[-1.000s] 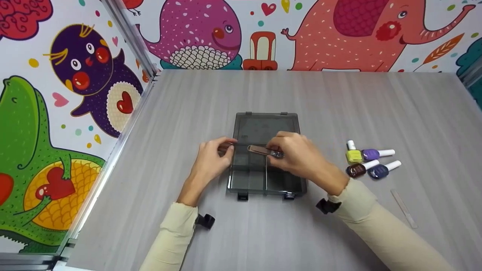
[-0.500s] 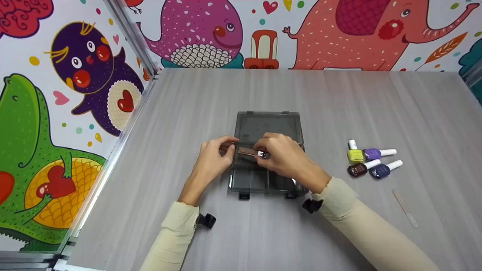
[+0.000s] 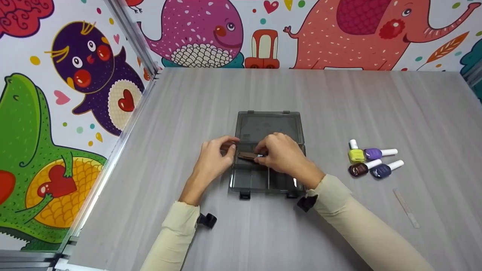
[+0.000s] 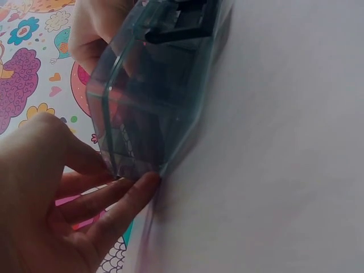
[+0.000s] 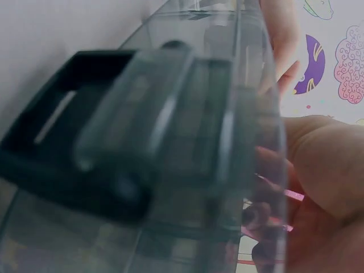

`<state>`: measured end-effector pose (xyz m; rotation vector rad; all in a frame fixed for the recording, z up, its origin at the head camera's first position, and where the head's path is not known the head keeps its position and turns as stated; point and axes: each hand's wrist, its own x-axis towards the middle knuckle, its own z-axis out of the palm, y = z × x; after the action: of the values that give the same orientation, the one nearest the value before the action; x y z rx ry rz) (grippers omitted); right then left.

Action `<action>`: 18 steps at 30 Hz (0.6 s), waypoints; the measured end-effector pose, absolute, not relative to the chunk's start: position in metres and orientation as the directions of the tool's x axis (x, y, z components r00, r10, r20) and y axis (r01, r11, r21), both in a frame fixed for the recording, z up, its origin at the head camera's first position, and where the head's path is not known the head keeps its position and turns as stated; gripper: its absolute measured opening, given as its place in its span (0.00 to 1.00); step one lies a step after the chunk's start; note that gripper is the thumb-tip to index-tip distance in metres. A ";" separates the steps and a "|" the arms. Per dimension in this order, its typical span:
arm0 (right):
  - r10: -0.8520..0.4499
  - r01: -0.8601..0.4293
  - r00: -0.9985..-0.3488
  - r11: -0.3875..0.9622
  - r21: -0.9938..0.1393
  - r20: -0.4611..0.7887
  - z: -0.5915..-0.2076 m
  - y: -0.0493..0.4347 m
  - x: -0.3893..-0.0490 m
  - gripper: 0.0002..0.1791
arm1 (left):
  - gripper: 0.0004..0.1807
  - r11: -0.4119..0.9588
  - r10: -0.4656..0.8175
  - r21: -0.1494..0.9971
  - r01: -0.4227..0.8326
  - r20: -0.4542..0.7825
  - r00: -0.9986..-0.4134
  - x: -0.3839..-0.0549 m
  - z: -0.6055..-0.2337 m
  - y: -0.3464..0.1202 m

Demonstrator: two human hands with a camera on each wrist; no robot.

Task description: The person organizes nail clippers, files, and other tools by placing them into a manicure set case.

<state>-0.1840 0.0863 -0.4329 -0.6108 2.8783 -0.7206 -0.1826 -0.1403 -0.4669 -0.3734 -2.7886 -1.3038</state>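
A smoky grey translucent storage box (image 3: 260, 191) lies with its lid (image 3: 269, 124) opened back; dividers split the base into compartments. My right hand (image 3: 284, 154) pinches a brownish-pink nail clipper (image 3: 247, 156) low over the back left compartment. Its metal end is mostly hidden by the fingers. My left hand (image 3: 214, 156) touches the box's left side. In the left wrist view, the left fingertips (image 4: 149, 181) meet the outside of the box wall (image 4: 153, 108). A black latch (image 5: 62, 136) fills much of the right wrist view, and the clipper is hard to make out there.
Right of the box lie yellow (image 3: 356, 155), purple (image 3: 372, 153), dark brown (image 3: 358, 169) and dark blue (image 3: 380, 171) nail polish bottles with white caps. A thin nail file (image 3: 406, 208) lies nearer the front right. Illustrated panels border the table's back and left.
The right hand has moved left and lowered the nail clipper from above the box's middle to the back left compartment. The left hand has stayed at the box's side.
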 end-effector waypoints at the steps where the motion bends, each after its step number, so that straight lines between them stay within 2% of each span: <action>1: -0.401 -0.344 -0.916 0.811 -0.473 -0.022 -0.433 0.086 -0.184 0.11 | 0.15 0.617 0.199 0.752 0.232 0.136 -0.970 -0.183 -0.467 -0.140; 10: -0.388 -0.351 -0.921 0.812 -0.466 0.018 -0.435 0.086 -0.183 0.11 | 0.15 0.608 0.195 0.762 0.222 0.128 -0.972 -0.182 -0.467 -0.140; 18: -0.398 -0.400 -0.911 0.787 -0.471 0.109 -0.433 0.092 -0.179 0.08 | 0.15 0.616 0.195 0.752 0.236 0.145 -0.970 -0.182 -0.467 -0.140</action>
<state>-0.1791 0.0924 -0.4329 -0.6633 2.9731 -0.7850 -0.1818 -0.1398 -0.4671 -0.3715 -2.7796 -1.3041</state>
